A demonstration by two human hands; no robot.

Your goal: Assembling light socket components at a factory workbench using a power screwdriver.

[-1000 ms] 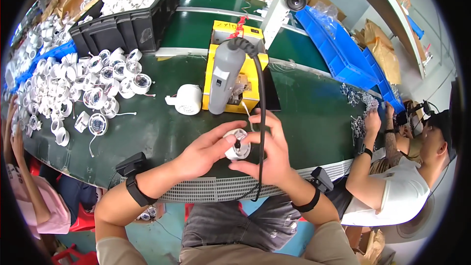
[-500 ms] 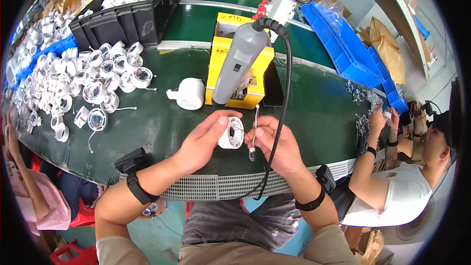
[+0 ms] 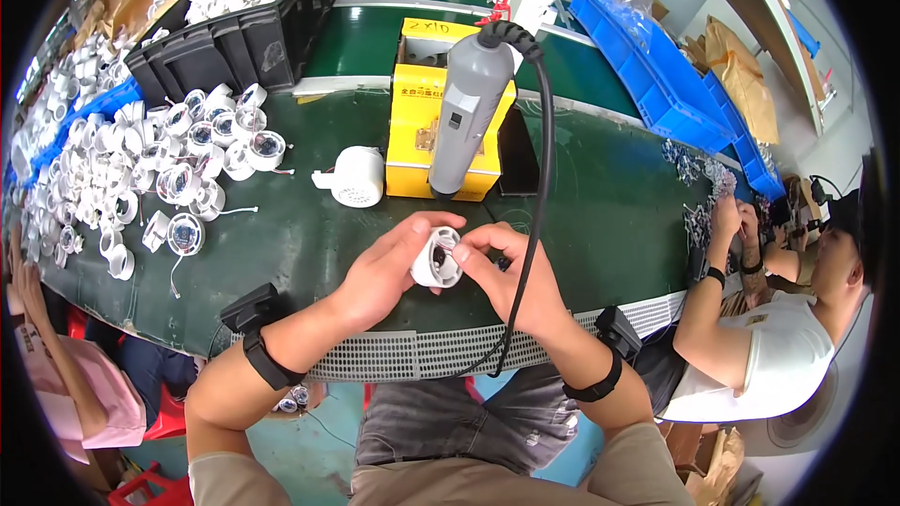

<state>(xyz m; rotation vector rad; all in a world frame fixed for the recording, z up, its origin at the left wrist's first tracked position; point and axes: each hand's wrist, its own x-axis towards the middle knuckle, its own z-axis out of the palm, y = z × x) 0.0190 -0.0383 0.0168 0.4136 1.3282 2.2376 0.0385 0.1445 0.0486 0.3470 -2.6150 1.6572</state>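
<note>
My left hand [image 3: 386, 267] grips a round white plastic housing [image 3: 427, 267] by its side, with its open face turned to the right. Thin wires [image 3: 446, 245] show inside the opening. The fingers of my right hand [image 3: 516, 276] are pinched together at the housing's rim, on the wires; their tips partly cover them. A small dark piece [image 3: 503, 263] peeks out behind my right fingers. Just beyond my hands hangs a grey electric screwdriver [image 3: 464, 112], in front of a yellow cardboard box [image 3: 409, 136]. Another white housing [image 3: 359, 178] with a side tab lies left of that box.
Many white housings with wires [image 3: 183, 183] are heaped at the left, below a black crate [image 3: 225, 52] full of white parts. The screwdriver's black cable [image 3: 546, 141] loops down past my right hand. Blue bins [image 3: 656, 94] and a co-worker [image 3: 759, 347] are at the right.
My right hand has moved left to the housing, bringing the wires from beside it into its opening. The wire lead that stood upright between my right fingers no longer shows.
</note>
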